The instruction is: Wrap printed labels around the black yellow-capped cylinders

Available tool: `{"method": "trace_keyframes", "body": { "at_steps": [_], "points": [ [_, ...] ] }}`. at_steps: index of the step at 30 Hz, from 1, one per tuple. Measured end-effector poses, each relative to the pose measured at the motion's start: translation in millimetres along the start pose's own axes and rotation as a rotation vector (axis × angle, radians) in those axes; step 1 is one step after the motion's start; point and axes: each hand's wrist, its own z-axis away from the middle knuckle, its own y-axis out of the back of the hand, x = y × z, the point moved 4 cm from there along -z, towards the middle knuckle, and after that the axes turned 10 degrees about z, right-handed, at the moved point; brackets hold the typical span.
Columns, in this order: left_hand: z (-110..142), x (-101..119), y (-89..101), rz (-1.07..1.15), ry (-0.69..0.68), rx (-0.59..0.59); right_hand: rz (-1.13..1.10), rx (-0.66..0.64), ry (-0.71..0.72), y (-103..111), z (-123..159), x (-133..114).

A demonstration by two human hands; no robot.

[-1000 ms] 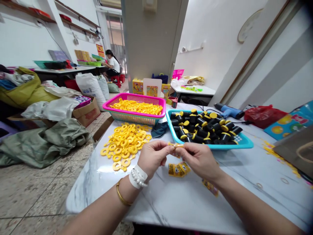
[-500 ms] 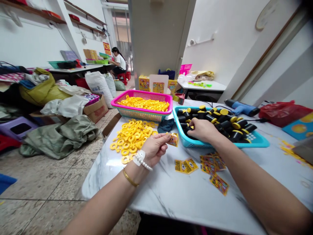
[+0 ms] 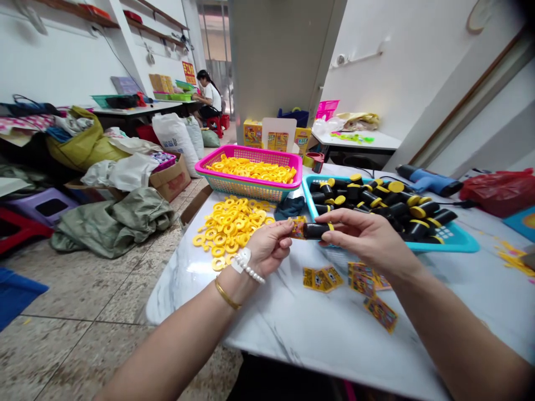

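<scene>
Between thumb and fingers, my left hand pinches a small yellow printed label. My right hand grips a black cylinder with a yellow end by that yellow end. The cylinder's black end meets the label, or lies just in front of it; I cannot tell if they touch. Behind my right hand stands a turquoise basket full of similar black cylinders. More printed labels lie on the table below my hands, some in a second group to the right.
Yellow rings lie piled left of my hands, before a pink basket of yellow pieces. A dark cloth lies between the baskets. At the right are a blue heat gun and a red bag. A person sits far back.
My right hand left the label in my left hand, reached into the turquoise basket and came back with a black cylinder. My left hand keeps the label. The view has shifted to the left.
</scene>
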Motion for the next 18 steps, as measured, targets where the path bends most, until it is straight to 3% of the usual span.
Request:
{"method": "trace_keyframes", "body": {
  "at_steps": [9, 13, 18],
  "points": [
    [0, -1, 1.6, -0.060, -0.053, -0.047, 0.442, 0.163, 0.303, -2, 8, -12],
    [2, 0, 0.6, -0.147, -0.114, -0.066, 0.397, 0.213, 0.266, -3, 7, -7],
    [1, 0, 1.1, -0.117, -0.075, -0.069, 0.309, 0.203, 0.215, -9, 6, 1]
  ]
}}
